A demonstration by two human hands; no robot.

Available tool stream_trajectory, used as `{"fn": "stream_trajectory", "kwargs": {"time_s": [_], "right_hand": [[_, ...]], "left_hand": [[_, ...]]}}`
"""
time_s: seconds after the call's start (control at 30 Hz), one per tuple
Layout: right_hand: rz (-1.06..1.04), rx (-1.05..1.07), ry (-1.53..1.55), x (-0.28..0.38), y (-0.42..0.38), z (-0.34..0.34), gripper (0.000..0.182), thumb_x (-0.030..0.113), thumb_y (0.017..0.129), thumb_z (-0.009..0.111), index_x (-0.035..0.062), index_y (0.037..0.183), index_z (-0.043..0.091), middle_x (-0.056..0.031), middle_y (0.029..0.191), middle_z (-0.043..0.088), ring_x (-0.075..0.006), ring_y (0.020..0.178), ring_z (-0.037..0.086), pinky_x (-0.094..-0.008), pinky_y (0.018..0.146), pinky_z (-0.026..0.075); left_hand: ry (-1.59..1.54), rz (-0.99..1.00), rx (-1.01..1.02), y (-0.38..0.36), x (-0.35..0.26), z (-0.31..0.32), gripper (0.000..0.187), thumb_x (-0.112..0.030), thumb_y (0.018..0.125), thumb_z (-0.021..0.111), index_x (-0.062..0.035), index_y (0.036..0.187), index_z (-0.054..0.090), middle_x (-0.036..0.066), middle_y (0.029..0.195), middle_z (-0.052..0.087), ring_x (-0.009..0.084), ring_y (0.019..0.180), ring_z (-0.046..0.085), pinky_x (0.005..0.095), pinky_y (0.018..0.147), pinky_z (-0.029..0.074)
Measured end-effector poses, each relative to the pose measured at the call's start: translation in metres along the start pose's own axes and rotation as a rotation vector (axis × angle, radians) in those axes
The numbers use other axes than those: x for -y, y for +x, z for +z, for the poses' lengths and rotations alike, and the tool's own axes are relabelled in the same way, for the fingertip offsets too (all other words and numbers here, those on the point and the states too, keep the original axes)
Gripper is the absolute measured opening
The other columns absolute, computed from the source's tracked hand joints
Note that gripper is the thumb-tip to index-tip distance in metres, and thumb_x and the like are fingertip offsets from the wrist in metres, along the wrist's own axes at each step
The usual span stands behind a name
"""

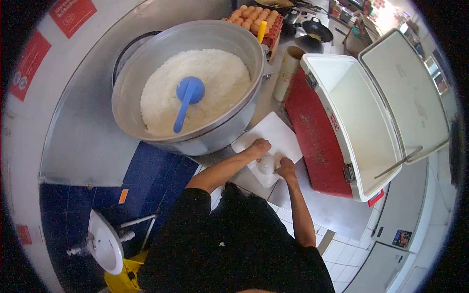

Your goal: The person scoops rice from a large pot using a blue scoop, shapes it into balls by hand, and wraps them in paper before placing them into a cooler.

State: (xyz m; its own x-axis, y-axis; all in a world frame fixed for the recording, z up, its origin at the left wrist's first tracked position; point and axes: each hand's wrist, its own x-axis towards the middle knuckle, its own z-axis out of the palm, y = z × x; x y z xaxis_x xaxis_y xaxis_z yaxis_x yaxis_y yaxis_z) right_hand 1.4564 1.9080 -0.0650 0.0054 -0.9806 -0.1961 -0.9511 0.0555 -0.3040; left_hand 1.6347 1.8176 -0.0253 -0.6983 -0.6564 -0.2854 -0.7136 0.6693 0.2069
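A sheet of white paper (276,131) lies on the steel counter in front of me. On it sits a small rounded white bundle (266,165), possibly rice in thin clear plastic; its exact kind is too small to tell. My left hand (259,148) is closed at the far left side of the bundle, and my right hand (286,168) is closed at its right side. What the fingers pinch is largely hidden. Just beyond stands a big metal pot (183,141) of white rice (220,73), with a blue scoop (189,93) resting on top.
An open red and white cooler (312,141) stands to the right, its lid (405,93) tilted back. Behind the pot are egg trays (255,20), a yellow handle (262,31), a cylindrical container (288,73) and a black pan (316,30). A white sink (106,244) is low left.
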Motion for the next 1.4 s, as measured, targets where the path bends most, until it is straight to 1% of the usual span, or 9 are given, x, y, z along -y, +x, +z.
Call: {"fn": "stream_trajectory", "kwargs": {"time_s": [0.1, 0.23, 0.4, 0.57, 0.7, 0.77, 1.1, 1.27, 1.4], "right_hand": [[0.107, 0.056, 0.134, -0.004, -0.003, 0.009, 0.038, 0.021, 0.057, 0.085, 0.0028, 0.082, 0.063, -0.0181, 0.085, 0.067, -0.0299, 0.077, 0.066, -0.0395, 0.072, 0.053], [0.294, -0.387, 0.332, 0.041, -0.054, 0.012, 0.015, 0.012, 0.075, 0.07, 0.0006, 0.082, 0.063, -0.019, 0.085, 0.066, -0.0325, 0.073, 0.066, -0.0405, 0.068, 0.052], [0.281, -0.626, 0.539, 0.098, -0.088, 0.038, 0.022, 0.008, 0.087, 0.056, -0.0026, 0.105, 0.062, -0.0226, 0.101, 0.063, -0.0375, 0.092, 0.062, -0.0428, 0.084, 0.049], [0.548, -0.655, 0.72, 0.1, -0.074, 0.051, 0.039, 0.016, 0.095, 0.052, -0.0061, 0.127, 0.05, -0.0256, 0.113, 0.058, -0.0404, 0.106, 0.056, -0.0431, 0.095, 0.043], [0.753, -0.554, 1.566, 0.089, -0.044, 0.045, 0.028, 0.024, 0.097, 0.052, -0.0001, 0.109, 0.06, -0.0047, 0.09, 0.058, -0.0135, 0.084, 0.053, -0.0292, 0.077, 0.047], [0.636, -0.65, 1.754, 0.093, -0.041, 0.027, 0.026, 0.019, 0.095, 0.052, 0.0015, 0.114, 0.055, -0.0028, 0.097, 0.057, -0.0126, 0.089, 0.054, -0.0281, 0.08, 0.047], [-0.098, -1.039, 1.024, 0.13, -0.071, -0.19, 0.058, 0.038, 0.098, 0.042, -0.0042, 0.137, 0.036, -0.0224, 0.142, 0.039, -0.0307, 0.129, 0.04, -0.0403, 0.108, 0.03], [-0.263, -0.99, 1.069, 0.09, -0.105, -0.268, 0.056, 0.037, 0.075, 0.077, -0.0005, 0.11, 0.054, -0.0132, 0.094, 0.066, -0.02, 0.084, 0.065, -0.031, 0.074, 0.051], [-0.152, -0.533, 1.034, 0.046, -0.103, -0.352, 0.041, 0.035, 0.077, 0.07, 0.0012, 0.098, 0.058, -0.0094, 0.084, 0.064, -0.0164, 0.077, 0.063, -0.03, 0.07, 0.05]], "left_hand": [[0.034, 0.118, 0.286, 0.015, 0.002, -0.002, 0.038, -0.01, 0.064, 0.079, 0.0007, 0.098, 0.067, 0.021, 0.102, 0.066, 0.032, 0.097, 0.065, 0.041, 0.085, 0.053], [-0.31, 0.079, -0.225, -0.031, 0.001, 0.033, 0.017, -0.007, 0.082, 0.054, -0.0003, 0.093, 0.065, 0.02, 0.094, 0.065, 0.0352, 0.086, 0.064, 0.0436, 0.082, 0.053], [-0.511, 0.1, -0.681, -0.097, -0.016, 0.082, 0.044, -0.004, 0.08, 0.056, 0.0016, 0.124, 0.054, 0.018, 0.118, 0.055, 0.0345, 0.107, 0.054, 0.0439, 0.092, 0.046], [-0.587, 0.052, -0.605, -0.097, -0.026, 0.081, 0.057, -0.003, 0.082, 0.057, 0.0007, 0.138, 0.042, 0.019, 0.121, 0.054, 0.0358, 0.109, 0.053, 0.0436, 0.096, 0.043], [-1.346, -0.232, -0.484, -0.063, -0.038, 0.096, 0.049, -0.013, 0.095, 0.056, 0.0001, 0.14, 0.041, 0.016, 0.114, 0.061, 0.0279, 0.113, 0.057, 0.0362, 0.096, 0.047], [-1.817, -0.199, -0.494, -0.041, -0.033, 0.091, 0.048, -0.014, 0.095, 0.058, -0.0022, 0.139, 0.044, 0.014, 0.122, 0.058, 0.0228, 0.119, 0.054, 0.0329, 0.094, 0.049], [-1.484, 0.207, -0.79, -0.092, -0.127, -0.134, 0.058, -0.032, 0.092, 0.061, 0.0084, 0.131, 0.047, 0.02, 0.129, 0.051, 0.0264, 0.121, 0.049, 0.0388, 0.103, 0.037], [-1.505, 0.454, -0.672, -0.103, -0.165, -0.178, 0.067, -0.036, 0.086, 0.059, 0.0108, 0.131, 0.042, 0.025, 0.129, 0.049, 0.0329, 0.121, 0.047, 0.0427, 0.105, 0.033], [-1.398, 0.333, -0.901, -0.101, -0.205, -0.199, 0.065, -0.038, 0.083, 0.061, 0.0104, 0.125, 0.048, 0.027, 0.125, 0.053, 0.033, 0.115, 0.053, 0.0418, 0.098, 0.039]]}}
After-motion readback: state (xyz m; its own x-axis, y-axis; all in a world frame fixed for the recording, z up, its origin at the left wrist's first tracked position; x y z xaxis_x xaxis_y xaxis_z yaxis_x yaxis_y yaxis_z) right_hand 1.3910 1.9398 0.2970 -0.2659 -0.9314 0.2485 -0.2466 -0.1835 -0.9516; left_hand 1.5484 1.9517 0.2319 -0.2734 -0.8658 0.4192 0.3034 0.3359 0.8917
